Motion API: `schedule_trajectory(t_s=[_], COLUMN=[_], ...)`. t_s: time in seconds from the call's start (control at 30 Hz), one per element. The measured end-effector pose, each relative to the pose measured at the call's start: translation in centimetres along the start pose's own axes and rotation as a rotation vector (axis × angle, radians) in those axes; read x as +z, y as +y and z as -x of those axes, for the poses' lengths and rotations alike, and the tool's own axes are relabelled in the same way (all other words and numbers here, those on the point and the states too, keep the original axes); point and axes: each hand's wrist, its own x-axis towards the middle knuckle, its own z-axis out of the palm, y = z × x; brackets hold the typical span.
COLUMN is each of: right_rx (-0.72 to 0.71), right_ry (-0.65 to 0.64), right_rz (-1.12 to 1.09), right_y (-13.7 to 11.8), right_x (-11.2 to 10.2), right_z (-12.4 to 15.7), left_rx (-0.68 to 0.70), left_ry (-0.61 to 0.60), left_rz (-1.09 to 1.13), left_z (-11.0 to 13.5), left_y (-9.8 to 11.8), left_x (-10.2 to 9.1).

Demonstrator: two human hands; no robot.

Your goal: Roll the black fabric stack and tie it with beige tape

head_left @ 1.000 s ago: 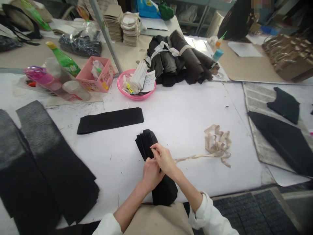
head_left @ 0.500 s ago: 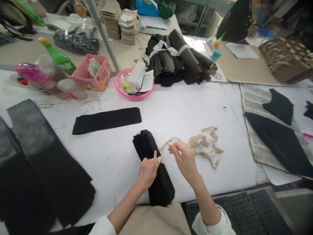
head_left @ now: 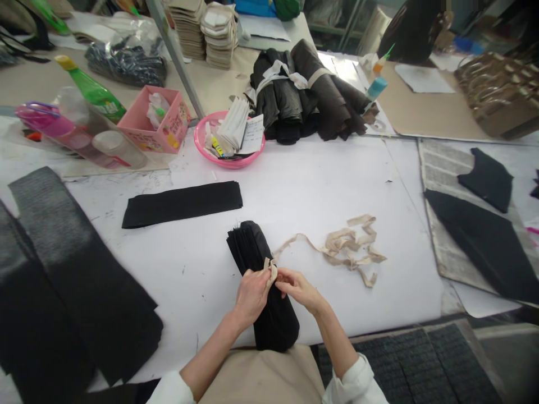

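Note:
A rolled bundle of black fabric pieces [head_left: 275, 322] lies on the white table in front of me, its layered far end fanned out. A beige fabric strip [head_left: 301, 237] is wrapped around its middle. My left hand [head_left: 251, 294] rests on the bundle, closed, pinching the strip where it crosses the top. From the right, my right hand [head_left: 300, 289] meets the same spot, its thumb and fingers closed on the strip at the bundle's side. The strip's long tail runs right into a loose tangled heap on the table. My fingers partly hide the wrapped section.
Flat black fabric pieces [head_left: 183, 205] lie beyond the bundle, with larger dark panels [head_left: 84, 269] at left. A pink basin [head_left: 229, 164], a pink box [head_left: 145, 137] and dark fabric rolls [head_left: 282, 106] stand at the back. Black cut pieces [head_left: 480, 241] lie on a board at right.
My right hand has moved left and down, from above the strip's tail to the strip at the bundle. My left hand keeps its grip in nearly the same place.

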Motion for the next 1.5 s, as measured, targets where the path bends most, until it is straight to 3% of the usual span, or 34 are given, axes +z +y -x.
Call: schedule_trajectory(t_s=[0.4,0.67,1.13,1.33,1.5], right_rx=[0.013,0.11,0.053,0.026,-0.027], right_ry=[0.096,0.069,0.363,0.444,0.526], right_rz=[-0.044,-0.267,-0.564,-0.549,-0.454], right_y=[0.3,-0.7,1.6,1.4,1.2], right_x=[-0.7,0.1,1.6,2.0,2.0], right_z=[-1.9,-3.6,-2.7,-2.4,-2.3], left_rx=[0.001,0.0,0.073,0.119,0.127], left_ry=[-0.023,-0.04,-0.099,0.015,-0.001], left_rz=[-0.081,-0.129,-0.079,0.009,0.065], left_z=[-0.2,-0.2,-0.1,-0.3,-0.3], left_y=[0.3,0.0,-0.3,-0.8,-1.0], left_x=[0.1,0.5,-0.6,-0.3,-0.3])
